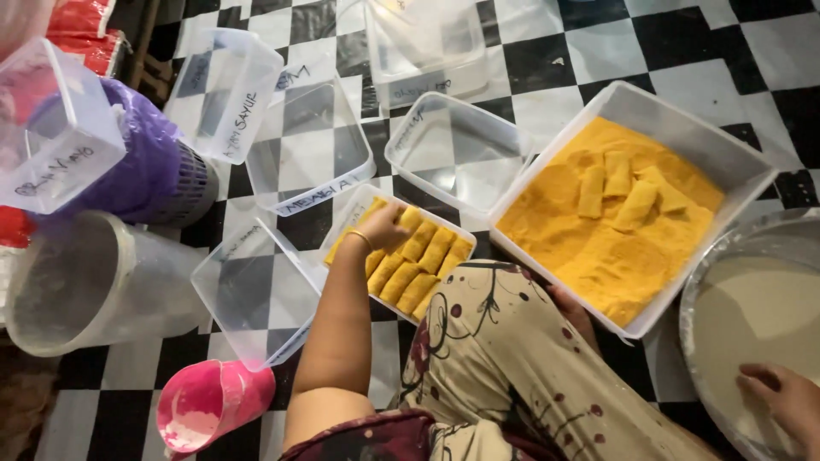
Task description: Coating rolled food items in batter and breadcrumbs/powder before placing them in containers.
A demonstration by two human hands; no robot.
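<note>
My left hand (382, 225) reaches into a small clear tub (354, 207) packed with several yellow crumb-coated rolls (416, 265). Its fingers curl over one roll in the far row. A large white tray of yellow crumbs (598, 248) sits to the right, with three more coated rolls (617, 188) lying in it. My right hand (784, 399) rests at the near edge of a metal bowl of pale batter (752, 307), at the lower right. That hand is partly cut off by the frame edge, so its grip is unclear.
Empty clear plastic tubs (457, 149) and lids (256, 290) lie on the black-and-white checkered floor. At the left are a purple basket (158, 166), a large clear jug (94, 282) and a pink cup (209, 405). My patterned lap (512, 367) fills the foreground.
</note>
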